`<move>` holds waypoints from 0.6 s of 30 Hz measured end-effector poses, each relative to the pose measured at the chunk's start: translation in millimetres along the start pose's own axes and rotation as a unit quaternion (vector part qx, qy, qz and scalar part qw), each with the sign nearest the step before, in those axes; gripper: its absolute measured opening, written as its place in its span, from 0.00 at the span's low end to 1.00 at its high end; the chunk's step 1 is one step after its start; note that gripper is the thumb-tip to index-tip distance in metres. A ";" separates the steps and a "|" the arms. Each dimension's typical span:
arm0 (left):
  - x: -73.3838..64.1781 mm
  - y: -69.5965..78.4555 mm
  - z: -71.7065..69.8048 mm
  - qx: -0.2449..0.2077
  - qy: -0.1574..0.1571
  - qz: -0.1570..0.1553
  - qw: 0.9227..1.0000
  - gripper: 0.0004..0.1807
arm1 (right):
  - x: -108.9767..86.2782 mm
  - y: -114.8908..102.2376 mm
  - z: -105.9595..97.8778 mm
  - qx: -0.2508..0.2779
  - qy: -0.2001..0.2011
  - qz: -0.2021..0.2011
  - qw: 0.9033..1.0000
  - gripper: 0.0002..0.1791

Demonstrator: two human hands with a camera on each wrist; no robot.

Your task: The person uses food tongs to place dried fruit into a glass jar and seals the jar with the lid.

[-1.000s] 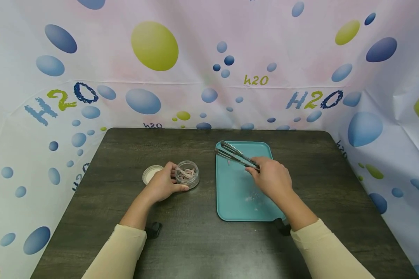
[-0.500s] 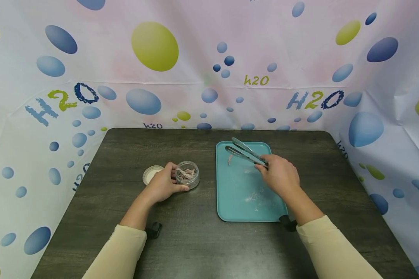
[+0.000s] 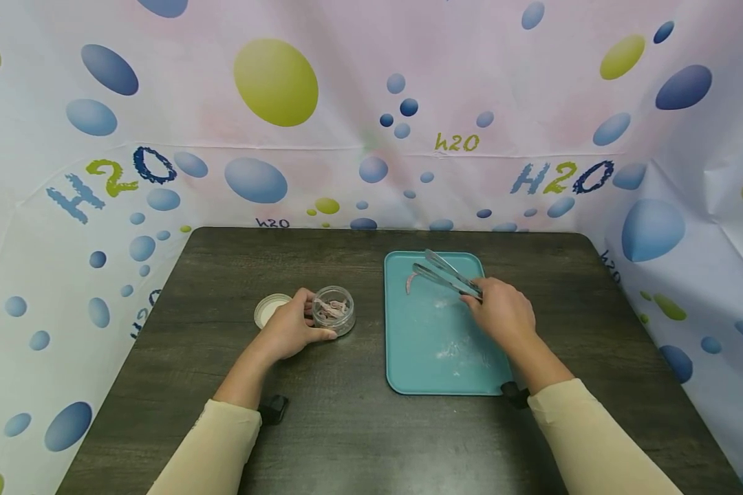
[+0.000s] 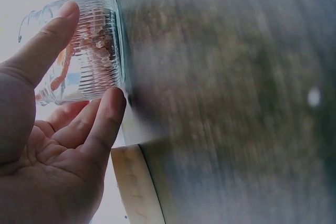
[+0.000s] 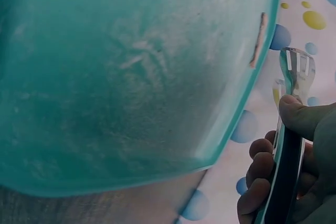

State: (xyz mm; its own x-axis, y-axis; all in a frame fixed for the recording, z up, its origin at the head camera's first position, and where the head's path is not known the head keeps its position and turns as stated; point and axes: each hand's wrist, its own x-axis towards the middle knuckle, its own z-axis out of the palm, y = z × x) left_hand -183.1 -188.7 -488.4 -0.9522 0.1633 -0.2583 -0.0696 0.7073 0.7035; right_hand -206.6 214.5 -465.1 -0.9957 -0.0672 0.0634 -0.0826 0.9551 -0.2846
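By the left hand (image 3: 287, 326) a glass jar (image 3: 345, 326) is being held, while on the tray (image 3: 417, 357) a thin strip (image 3: 408, 284), lying roughly front-to-back, is being flanked on its right by tongs (image 3: 453, 270) being gripped in the nearer right hand (image 3: 504, 311).

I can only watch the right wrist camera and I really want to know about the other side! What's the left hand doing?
Observer: The left hand is holding a clear jar between its thumb and fingers.
Operator: Ooh, is there anything inside it?
Observer: Yes, pinkish strips show through its wall.
Operator: What else is close to that hand?
Observer: A round, pale lid lies on the table, left of the jar and partly hidden by the hand.
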 end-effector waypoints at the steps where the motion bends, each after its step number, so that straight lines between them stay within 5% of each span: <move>1: 0.0 0.0 0.0 0.000 0.000 0.000 1.000 0.46 | 0.8 1.0 1.0 -0.003 -0.005 0.002 1.000 0.28; 18: -0.9 0.6 -0.4 -0.003 -0.002 0.002 1.000 0.45 | 12.8 8.0 9.7 -0.022 -0.063 0.016 0.998 0.28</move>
State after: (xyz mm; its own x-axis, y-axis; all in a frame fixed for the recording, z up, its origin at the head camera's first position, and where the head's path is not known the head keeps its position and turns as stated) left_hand -182.4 -188.8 -487.4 -0.9513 0.1682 -0.2583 -0.0680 0.7028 0.7081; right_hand -220.4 218.4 -475.9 -0.9953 -0.0703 -0.0661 -0.0523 0.9687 -0.2426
